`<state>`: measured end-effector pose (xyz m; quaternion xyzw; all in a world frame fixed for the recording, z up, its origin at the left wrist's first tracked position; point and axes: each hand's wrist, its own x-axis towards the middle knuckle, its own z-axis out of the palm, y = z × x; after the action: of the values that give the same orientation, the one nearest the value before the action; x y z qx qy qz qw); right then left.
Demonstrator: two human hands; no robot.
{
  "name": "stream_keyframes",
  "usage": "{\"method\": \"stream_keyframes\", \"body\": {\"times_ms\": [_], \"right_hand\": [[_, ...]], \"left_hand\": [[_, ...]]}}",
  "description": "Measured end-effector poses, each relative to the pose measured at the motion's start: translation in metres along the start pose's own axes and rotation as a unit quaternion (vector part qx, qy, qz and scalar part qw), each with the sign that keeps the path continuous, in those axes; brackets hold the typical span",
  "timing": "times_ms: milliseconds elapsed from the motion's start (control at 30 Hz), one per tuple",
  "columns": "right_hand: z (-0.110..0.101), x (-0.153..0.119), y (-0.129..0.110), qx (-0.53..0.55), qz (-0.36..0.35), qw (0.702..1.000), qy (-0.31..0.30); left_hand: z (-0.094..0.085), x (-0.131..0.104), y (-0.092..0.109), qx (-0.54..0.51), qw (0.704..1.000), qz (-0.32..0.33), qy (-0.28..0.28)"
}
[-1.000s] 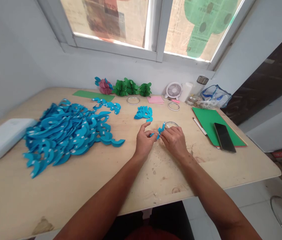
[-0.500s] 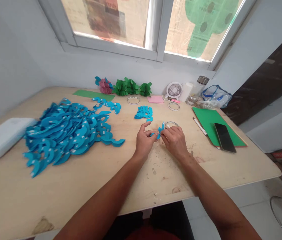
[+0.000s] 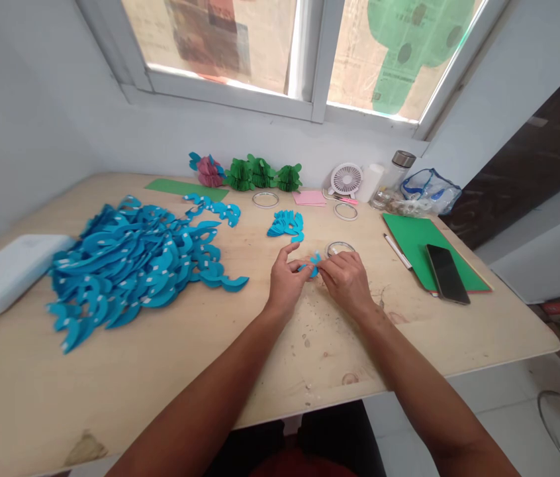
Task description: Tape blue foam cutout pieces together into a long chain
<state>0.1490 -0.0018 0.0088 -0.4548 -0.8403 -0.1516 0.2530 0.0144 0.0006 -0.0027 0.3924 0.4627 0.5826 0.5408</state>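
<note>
Between my fingertips is a small blue paper piece (image 3: 315,258), partly hidden by the fingers. My left hand (image 3: 286,278) pinches its left side, with the index finger raised. My right hand (image 3: 347,278) is closed on its right side, the thumb and forefinger pressed together. Just beyond my hands lies a small stack of blue wavy paper cutouts (image 3: 284,224). A roll of tape (image 3: 339,249) rests behind my right hand. To the left spreads a big heap of blue wavy paper strips (image 3: 136,258) with white squares on them.
Green paper ornaments (image 3: 260,173) and a pink one (image 3: 209,171) stand along the wall. Near them are a small white fan (image 3: 346,179), a bottle (image 3: 399,169) and a clear pouch (image 3: 429,191). At right, a phone (image 3: 446,273) lies on green paper (image 3: 412,242) beside a pen (image 3: 397,251).
The upright blue tip between my hands has folded down and shows lower now. Both hands have stayed in nearly the same place.
</note>
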Motion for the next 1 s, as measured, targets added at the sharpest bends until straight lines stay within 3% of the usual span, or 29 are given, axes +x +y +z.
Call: {"method": "stream_keyframes", "body": {"times_ms": [433,567,667,767,867,1000], "right_hand": [[0.000,-0.001,-0.003,0.065,0.005,0.998,0.000],[0.003,-0.002,-0.003,0.143,0.078,0.986,0.043],[0.006,-0.003,0.001,0.213,0.176,0.959,0.066],[0.009,-0.004,0.004,0.310,0.257,0.915,0.023],[0.013,-0.003,0.004,0.398,0.309,0.864,-0.018],[0.017,-0.001,0.001,0.463,0.350,0.814,-0.018]], "left_hand": [[0.000,0.000,0.000,-0.054,0.998,-0.016,0.014],[0.000,0.000,0.002,-0.059,0.998,-0.010,0.013],[0.000,0.000,0.003,-0.054,0.998,0.004,0.016],[0.001,-0.001,0.002,-0.053,0.998,0.015,0.015],[0.002,-0.002,0.001,-0.038,0.999,0.030,0.011],[0.003,-0.002,0.000,-0.011,0.998,0.062,0.005]]}}
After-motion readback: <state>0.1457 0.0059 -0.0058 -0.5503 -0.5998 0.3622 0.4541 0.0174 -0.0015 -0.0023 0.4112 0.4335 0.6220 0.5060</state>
